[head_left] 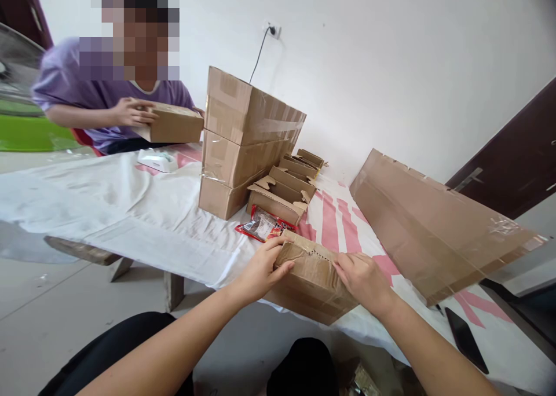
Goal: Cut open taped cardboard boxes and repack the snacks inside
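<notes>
We have our two hands apart on one taped box (315,297), which sits at the near edge of the cloth-covered tabletop (174,213). Our left hand (263,268) is clamped on the box's left end, fingers over the top and thumb against its side. Our right hand (367,280) has its fingers bunched at the right end of the top; we cannot tell whether they pinch the cardboard or only press it. Between our hands, a jagged dark line crosses the top.

Just beyond our left fingertips lies a red-edged packet (266,225). Behind it, a row of open boxes (278,206) runs toward the tabletop's far edge. Just beside that row, on its left, we see a stack of three boxes (228,153), strips of clear tape on their sides. Along the right side of the tabletop stands a large piece of cardboard (425,222), leaning, and a black phone (467,339) lies toward the near edge, right of our right hand.

By the far left edge, a person in a purple shirt (61,83) holds a closed box (178,124), with a small white object (157,160) lying near it on the tabletop.
</notes>
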The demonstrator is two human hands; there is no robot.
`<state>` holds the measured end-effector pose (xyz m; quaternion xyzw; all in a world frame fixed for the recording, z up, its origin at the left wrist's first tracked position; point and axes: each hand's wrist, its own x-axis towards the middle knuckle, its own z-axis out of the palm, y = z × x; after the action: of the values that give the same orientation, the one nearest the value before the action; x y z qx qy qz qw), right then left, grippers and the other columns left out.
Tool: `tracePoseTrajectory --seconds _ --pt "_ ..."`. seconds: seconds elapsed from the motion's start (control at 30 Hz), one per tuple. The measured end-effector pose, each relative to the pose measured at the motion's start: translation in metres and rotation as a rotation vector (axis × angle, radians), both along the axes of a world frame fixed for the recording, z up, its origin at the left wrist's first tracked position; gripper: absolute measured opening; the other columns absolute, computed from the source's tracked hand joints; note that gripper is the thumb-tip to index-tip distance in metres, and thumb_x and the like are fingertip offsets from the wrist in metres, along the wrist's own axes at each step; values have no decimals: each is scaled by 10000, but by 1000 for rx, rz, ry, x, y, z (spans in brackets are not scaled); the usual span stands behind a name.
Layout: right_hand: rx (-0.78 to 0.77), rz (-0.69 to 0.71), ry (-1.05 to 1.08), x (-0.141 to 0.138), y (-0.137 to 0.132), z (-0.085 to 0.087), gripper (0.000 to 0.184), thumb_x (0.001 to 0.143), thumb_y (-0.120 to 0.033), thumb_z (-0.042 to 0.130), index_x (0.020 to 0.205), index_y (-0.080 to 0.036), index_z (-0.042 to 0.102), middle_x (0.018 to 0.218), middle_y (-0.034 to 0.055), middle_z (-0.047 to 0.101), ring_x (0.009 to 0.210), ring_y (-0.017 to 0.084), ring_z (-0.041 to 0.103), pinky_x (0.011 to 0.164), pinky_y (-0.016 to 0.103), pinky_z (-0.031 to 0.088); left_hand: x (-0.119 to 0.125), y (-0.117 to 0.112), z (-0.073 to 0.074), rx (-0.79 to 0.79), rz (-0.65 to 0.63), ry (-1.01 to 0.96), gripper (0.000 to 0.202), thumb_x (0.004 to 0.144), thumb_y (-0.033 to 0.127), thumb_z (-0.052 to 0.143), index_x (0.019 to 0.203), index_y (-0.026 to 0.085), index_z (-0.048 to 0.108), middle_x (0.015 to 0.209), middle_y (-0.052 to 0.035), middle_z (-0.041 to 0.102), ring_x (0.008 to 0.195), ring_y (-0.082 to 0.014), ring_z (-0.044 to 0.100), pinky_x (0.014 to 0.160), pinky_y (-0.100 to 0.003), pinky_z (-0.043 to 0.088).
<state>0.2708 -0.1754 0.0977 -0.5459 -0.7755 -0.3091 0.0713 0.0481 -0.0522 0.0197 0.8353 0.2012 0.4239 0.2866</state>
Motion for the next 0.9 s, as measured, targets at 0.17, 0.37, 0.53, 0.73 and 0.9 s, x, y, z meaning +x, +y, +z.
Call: tracePoseTrajectory --seconds 0.17,0.37,0.53,0.73,0.9 --pt "-88 25 160 0 -10 5 186 940 -134 423 942 -194 599 811 32 710 703 160 654 636 285 468 -1 1 -2 -19 -1 7 231 905 353 490 741 197 533 1252 -125 586 1124 -237 588 953 -416 501" --pt "-96 37 -10 -6 -11 1 222 908 -46 424 871 -175 601 808 50 693 714 175 627 655 312 440 2 2 0 -11 -1 -19 253 906 343 489 694 205 506 1220 -112 604 1118 -230 585 962 -413 494" --pt "-66 20 -186 -9 -2 -3 239 851 9 412 781 -171 553 731 52 610 651 181 543 617 321 373 2 2 -1 -4 -1 -27 217 894 334 498 725 202 528 1205 -110 614 1085 -232 604 937 -402 510" --pt "-28 -35 -98 -3 -2 -7 227 845 -24 368 785 -182 520 732 56 566 661 194 511 601 315 399 1 3 -4 2 1 -24 200 898 347 503 773 203 560 1214 -108 617 1101 -238 603 943 -400 510" --pt "-54 -9 202 3 -9 -2 169 924 -120 378 883 -191 526 813 46 638 713 177 587 633 302 464 1 3 -4 -13 -17 -40 217 897 350 503 749 200 552 1201 -113 622 1105 -238 600 943 -394 505"
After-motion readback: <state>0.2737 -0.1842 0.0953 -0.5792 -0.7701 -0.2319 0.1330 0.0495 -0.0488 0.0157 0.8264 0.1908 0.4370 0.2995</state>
